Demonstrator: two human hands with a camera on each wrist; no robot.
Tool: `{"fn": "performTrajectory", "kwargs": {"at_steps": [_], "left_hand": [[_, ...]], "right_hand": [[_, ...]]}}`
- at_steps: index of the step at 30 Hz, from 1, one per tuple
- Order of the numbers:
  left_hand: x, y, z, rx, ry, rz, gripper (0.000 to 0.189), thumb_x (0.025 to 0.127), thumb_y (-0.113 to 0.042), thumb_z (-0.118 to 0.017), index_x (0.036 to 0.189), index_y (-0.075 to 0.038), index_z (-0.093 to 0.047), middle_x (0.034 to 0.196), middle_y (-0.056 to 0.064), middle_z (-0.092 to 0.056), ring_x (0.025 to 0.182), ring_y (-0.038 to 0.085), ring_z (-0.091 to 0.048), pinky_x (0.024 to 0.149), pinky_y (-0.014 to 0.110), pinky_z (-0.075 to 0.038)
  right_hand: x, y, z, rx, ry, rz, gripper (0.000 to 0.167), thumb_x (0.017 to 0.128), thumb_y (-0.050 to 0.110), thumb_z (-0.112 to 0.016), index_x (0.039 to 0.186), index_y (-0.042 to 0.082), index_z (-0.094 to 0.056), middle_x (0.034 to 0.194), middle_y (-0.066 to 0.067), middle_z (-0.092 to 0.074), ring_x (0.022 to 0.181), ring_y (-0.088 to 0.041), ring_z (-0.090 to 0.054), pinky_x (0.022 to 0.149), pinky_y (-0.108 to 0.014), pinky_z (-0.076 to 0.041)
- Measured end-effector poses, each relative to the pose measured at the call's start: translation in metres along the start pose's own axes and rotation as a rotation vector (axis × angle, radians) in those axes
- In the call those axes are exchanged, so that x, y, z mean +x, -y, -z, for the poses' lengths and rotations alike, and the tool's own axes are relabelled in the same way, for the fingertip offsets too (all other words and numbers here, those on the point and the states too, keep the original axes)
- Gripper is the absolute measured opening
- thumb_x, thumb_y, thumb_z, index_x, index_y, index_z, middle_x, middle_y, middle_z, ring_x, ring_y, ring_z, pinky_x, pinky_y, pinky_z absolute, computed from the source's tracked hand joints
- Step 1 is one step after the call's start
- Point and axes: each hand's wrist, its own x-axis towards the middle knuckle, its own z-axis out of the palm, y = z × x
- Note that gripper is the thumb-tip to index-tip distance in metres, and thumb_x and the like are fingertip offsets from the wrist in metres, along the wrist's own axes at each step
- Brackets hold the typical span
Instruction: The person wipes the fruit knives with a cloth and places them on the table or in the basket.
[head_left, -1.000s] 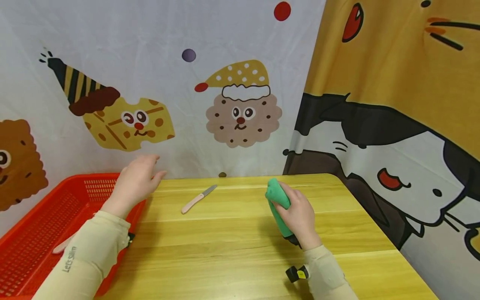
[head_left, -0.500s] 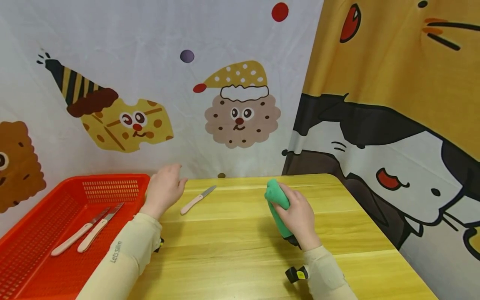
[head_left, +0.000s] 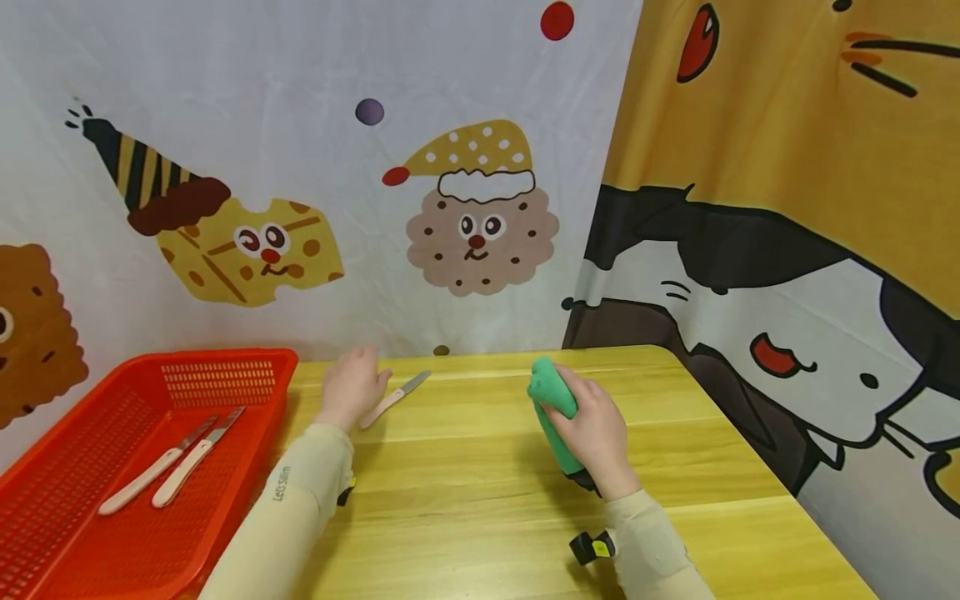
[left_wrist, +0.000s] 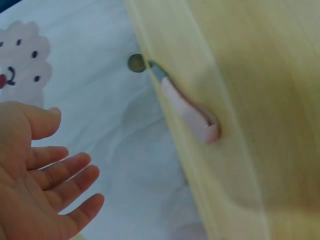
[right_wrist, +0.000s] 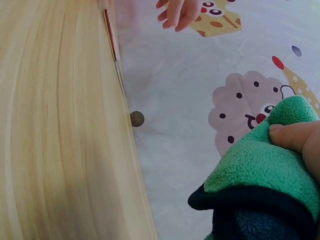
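Note:
A small knife (head_left: pixel 393 402) with a pale pink handle lies on the wooden table, its blade toward the back. Just left of the handle and above the table is my left hand (head_left: pixel 351 388), partly covering the handle end in the head view. In the left wrist view its fingers (left_wrist: pixel 70 177) are spread loosely and hold nothing, with the knife (left_wrist: pixel 187 110) apart from them. My right hand (head_left: pixel 596 429) grips a bunched green terry cloth (head_left: pixel 555 408) with a dark edge, over the table's right half. In the right wrist view the thumb presses into the cloth (right_wrist: pixel 265 160).
At the left stands a red plastic basket (head_left: pixel 262 442) with perforated walls. Two knives (head_left: pixel 198 458) with pale handles lie inside it. The wooden table (head_left: pixel 465 517) ends at the back against a cartoon-printed curtain (head_left: pixel 480 321).
My left hand has moved right and down from over the basket's edge to beside the knife, uncovering the two knives in the basket. My right hand and the cloth stay nearly still.

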Motion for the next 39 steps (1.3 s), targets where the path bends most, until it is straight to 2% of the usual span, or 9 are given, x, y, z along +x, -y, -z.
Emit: {"fn": "performTrajectory", "kwargs": {"at_steps": [6, 11, 16, 21, 25, 29, 39], "left_hand": [[0.004, -0.005, -0.018, 0.04, 0.034, 0.011, 0.036, 0.095, -0.029, -0.068, 0.11, 0.002, -0.058, 0.107, 0.022, -0.059, 0.103, 0.042, -0.056, 0.081, 0.057, -0.046], [0.005, -0.004, -0.031, 0.03, 0.055, 0.033, 0.043, 0.092, -0.03, -0.071, 0.115, 0.004, -0.058, 0.113, 0.024, -0.056, 0.109, 0.044, -0.05, 0.085, 0.057, -0.044], [0.006, -0.001, -0.039, 0.012, 0.129, 0.059, 0.051, 0.093, -0.033, -0.071, 0.124, 0.004, -0.054, 0.121, 0.027, -0.054, 0.113, 0.046, -0.048, 0.089, 0.061, -0.042], [0.004, -0.001, -0.042, -0.016, 0.231, 0.099, 0.048, 0.094, -0.035, -0.067, 0.122, 0.002, -0.053, 0.121, 0.027, -0.052, 0.113, 0.046, -0.046, 0.089, 0.063, -0.041], [0.003, 0.001, -0.045, -0.035, 0.291, 0.114, 0.056, 0.093, -0.038, -0.068, 0.128, 0.002, -0.05, 0.125, 0.026, -0.049, 0.115, 0.045, -0.044, 0.089, 0.063, -0.04], [0.001, 0.001, -0.047, -0.026, 0.317, 0.118, 0.063, 0.09, -0.039, -0.07, 0.132, 0.003, -0.049, 0.125, 0.026, -0.049, 0.116, 0.045, -0.044, 0.089, 0.063, -0.041], [0.001, -0.005, -0.046, -0.014, 0.34, 0.132, 0.06, 0.086, -0.039, -0.076, 0.121, 0.004, -0.054, 0.11, 0.021, -0.052, 0.106, 0.042, -0.05, 0.083, 0.06, -0.047]], "right_hand": [[0.001, 0.0, 0.002, 0.001, 0.011, -0.005, 0.058, 0.083, 0.025, -0.082, 0.136, 0.018, -0.06, 0.108, -0.017, -0.066, 0.091, -0.036, -0.064, 0.073, -0.055, -0.052], [0.0, 0.001, 0.002, 0.005, 0.009, -0.002, 0.058, 0.083, 0.025, -0.082, 0.136, 0.018, -0.06, 0.109, -0.017, -0.066, 0.09, -0.037, -0.064, 0.073, -0.055, -0.052], [0.0, 0.001, 0.001, 0.006, 0.006, 0.002, 0.058, 0.083, 0.025, -0.082, 0.136, 0.018, -0.06, 0.108, -0.017, -0.066, 0.09, -0.037, -0.064, 0.073, -0.055, -0.052], [0.0, 0.002, 0.001, 0.002, 0.015, -0.001, 0.059, 0.083, 0.024, -0.083, 0.137, 0.018, -0.06, 0.107, -0.017, -0.066, 0.09, -0.036, -0.064, 0.073, -0.055, -0.052], [-0.001, 0.002, 0.0, -0.001, 0.019, -0.006, 0.06, 0.082, 0.025, -0.083, 0.137, 0.018, -0.06, 0.108, -0.017, -0.066, 0.09, -0.036, -0.063, 0.073, -0.055, -0.052], [-0.001, 0.002, 0.0, 0.0, 0.015, -0.001, 0.06, 0.082, 0.025, -0.083, 0.137, 0.018, -0.06, 0.108, -0.017, -0.066, 0.09, -0.036, -0.064, 0.073, -0.055, -0.052], [-0.001, 0.002, -0.001, -0.005, 0.013, 0.01, 0.059, 0.083, 0.026, -0.083, 0.136, 0.018, -0.06, 0.104, -0.016, -0.066, 0.087, -0.035, -0.063, 0.07, -0.053, -0.052]]}}
